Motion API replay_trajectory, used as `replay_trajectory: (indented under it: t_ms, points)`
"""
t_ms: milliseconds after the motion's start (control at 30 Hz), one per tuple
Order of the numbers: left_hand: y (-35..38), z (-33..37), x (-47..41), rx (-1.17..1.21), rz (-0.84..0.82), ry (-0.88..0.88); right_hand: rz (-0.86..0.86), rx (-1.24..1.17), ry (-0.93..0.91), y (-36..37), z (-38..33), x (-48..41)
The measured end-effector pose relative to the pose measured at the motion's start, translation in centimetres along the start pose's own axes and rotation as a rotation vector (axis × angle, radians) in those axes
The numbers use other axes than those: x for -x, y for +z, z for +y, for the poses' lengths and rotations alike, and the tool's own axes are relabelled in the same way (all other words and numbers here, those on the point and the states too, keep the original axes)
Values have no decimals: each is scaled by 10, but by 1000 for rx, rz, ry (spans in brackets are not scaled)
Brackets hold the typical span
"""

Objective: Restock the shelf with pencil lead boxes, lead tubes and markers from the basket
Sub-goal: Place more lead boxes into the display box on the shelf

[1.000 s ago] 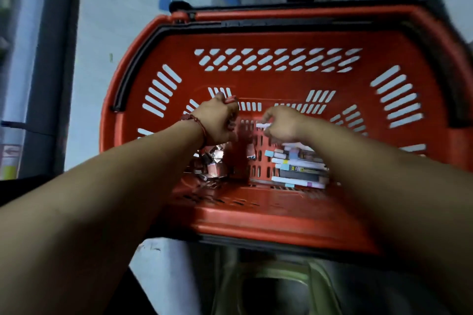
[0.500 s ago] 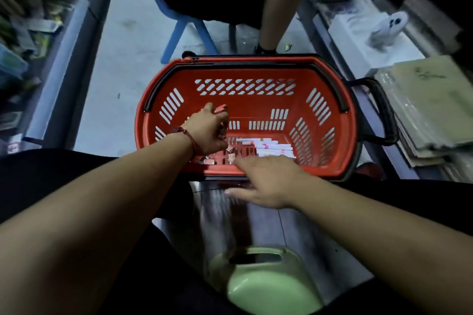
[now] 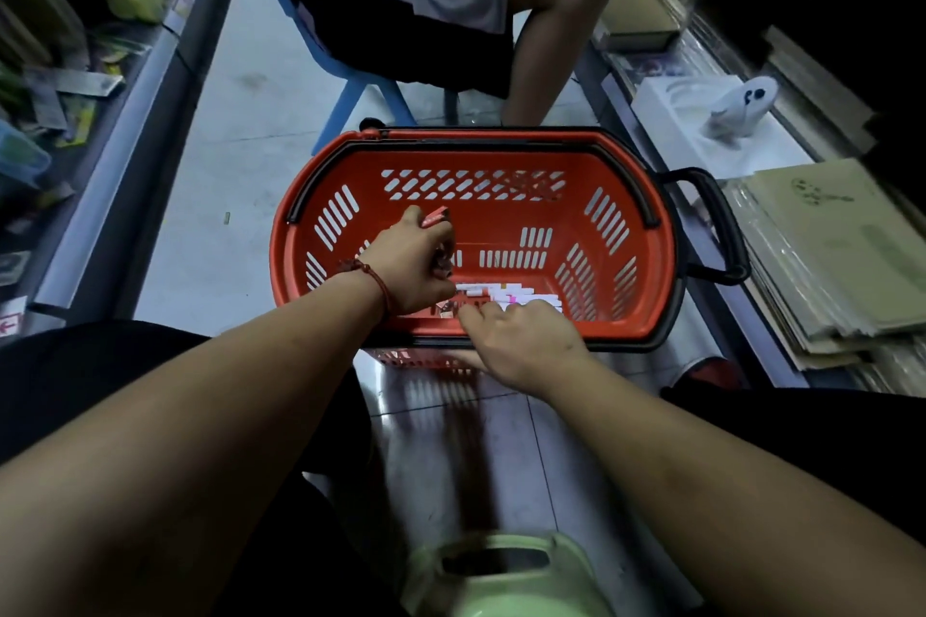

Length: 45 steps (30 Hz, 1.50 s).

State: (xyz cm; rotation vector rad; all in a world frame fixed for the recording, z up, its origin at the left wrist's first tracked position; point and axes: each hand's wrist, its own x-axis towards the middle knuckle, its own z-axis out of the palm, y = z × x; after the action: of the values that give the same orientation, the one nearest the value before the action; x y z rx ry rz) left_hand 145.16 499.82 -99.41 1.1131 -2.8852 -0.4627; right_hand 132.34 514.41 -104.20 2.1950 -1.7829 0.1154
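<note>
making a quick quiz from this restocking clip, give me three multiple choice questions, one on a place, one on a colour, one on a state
1. Where do the pale markers lie?
A on the basket floor
B on a shelf
C on the floor tiles

2. What colour is the basket?
A blue
B red
C green

3. What is the left hand doing?
A lying flat on the tiles
B gripping a small red box
C lifting the basket handle

Answers:
1 A, they sit inside the basket, just beyond the right hand.
2 B, its walls and rim are red.
3 B, its fingers curl round the box.
</note>
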Motion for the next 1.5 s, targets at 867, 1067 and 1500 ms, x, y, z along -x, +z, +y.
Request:
replay_trajectory:
  t_ms: [867, 1067, 1500]
  points:
    - [-110, 195, 25, 1372, 153, 125, 405, -1337, 981, -186, 103, 30]
    - [-129, 291, 14, 1585, -439, 344, 601, -1442, 1103, -259, 150, 108]
    - [-97, 399, 2, 1482, -848, 534, 1107, -1319, 1519, -308, 191, 205]
